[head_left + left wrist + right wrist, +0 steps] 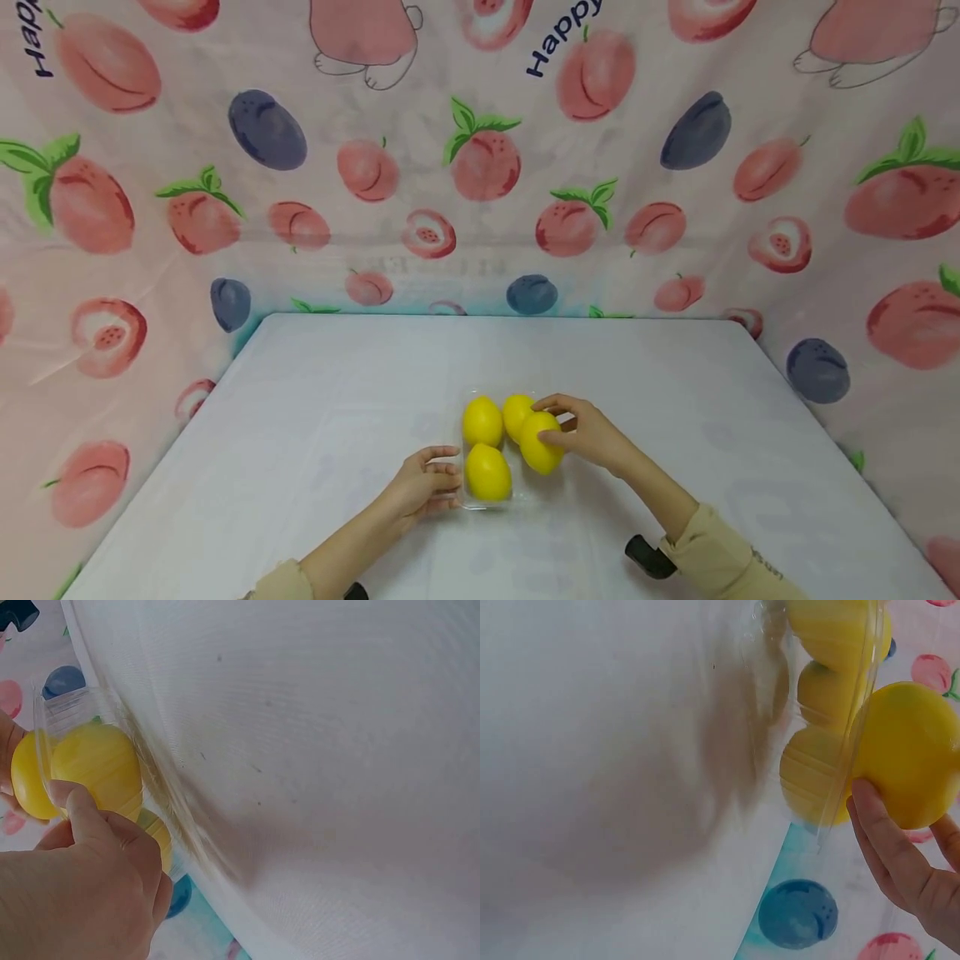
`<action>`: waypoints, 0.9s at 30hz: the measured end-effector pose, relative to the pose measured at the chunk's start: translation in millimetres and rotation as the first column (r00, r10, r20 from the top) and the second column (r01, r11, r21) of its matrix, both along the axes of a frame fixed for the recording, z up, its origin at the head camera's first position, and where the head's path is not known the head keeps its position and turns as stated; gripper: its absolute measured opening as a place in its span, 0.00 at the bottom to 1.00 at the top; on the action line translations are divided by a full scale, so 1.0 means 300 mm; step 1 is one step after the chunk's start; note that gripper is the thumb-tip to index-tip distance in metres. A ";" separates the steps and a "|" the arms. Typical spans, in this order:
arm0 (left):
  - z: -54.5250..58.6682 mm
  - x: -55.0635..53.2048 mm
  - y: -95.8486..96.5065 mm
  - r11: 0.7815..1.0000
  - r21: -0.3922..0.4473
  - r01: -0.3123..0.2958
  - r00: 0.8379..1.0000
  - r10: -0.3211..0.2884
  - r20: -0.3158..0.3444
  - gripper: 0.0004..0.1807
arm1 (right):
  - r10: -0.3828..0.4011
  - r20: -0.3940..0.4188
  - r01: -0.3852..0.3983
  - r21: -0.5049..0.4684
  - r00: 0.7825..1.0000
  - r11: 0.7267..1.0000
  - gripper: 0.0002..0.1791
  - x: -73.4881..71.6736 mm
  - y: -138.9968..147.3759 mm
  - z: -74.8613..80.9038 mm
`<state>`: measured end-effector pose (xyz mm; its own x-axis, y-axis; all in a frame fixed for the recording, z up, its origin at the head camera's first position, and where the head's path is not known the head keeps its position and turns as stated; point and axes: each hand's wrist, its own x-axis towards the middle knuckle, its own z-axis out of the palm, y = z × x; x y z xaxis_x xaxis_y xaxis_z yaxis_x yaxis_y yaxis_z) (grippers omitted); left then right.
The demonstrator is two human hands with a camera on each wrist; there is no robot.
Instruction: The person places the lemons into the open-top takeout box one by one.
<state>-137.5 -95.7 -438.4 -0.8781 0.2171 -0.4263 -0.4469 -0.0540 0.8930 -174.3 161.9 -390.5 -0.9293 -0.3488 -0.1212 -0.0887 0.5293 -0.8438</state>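
Observation:
A clear plastic box [477, 506] stands on the table with three yellow lemons in it: a back left lemon [482, 422], a front left lemon [488, 473] and a back right lemon [517, 414]. My right hand [592, 433] grips a fourth lemon [538, 446] between thumb and fingers, over the box's front right part. In the right wrist view this held lemon [906, 754] is at the rim, higher than the others. The fingers of my left hand [420, 487] lie against the box's left wall; in the left wrist view the hand [97, 862] touches the clear side.
The white table [337, 400] spreads around the box, its back edge against a pink fruit-print cloth [405, 183]. A dark device [649, 557] is by the right sleeve, and part of another dark device [356, 591] shows by the left forearm.

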 end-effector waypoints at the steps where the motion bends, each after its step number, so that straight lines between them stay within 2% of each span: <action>1: -0.002 0.000 0.001 1.000 0.001 0.005 1.000 -0.005 -0.001 0.25 | 0.001 -0.004 -0.001 0.004 1.000 1.000 0.20 0.005 -0.002 -0.001; 15: -0.001 0.009 -0.002 1.000 -0.009 -0.002 1.000 0.002 -0.005 0.25 | 0.088 -0.151 -0.071 0.114 0.985 0.991 0.20 0.055 -0.052 -0.018; 22: -0.002 0.011 0.005 1.000 -0.003 -0.007 1.000 0.007 0.000 0.26 | 0.065 -0.143 -0.040 0.174 0.988 0.984 0.17 0.073 -0.070 -0.018; 27: -0.001 0.011 0.009 1.000 -0.014 -0.005 1.000 0.005 0.003 0.25 | 0.056 -0.163 -0.011 0.265 0.985 0.964 0.18 0.078 -0.085 -0.032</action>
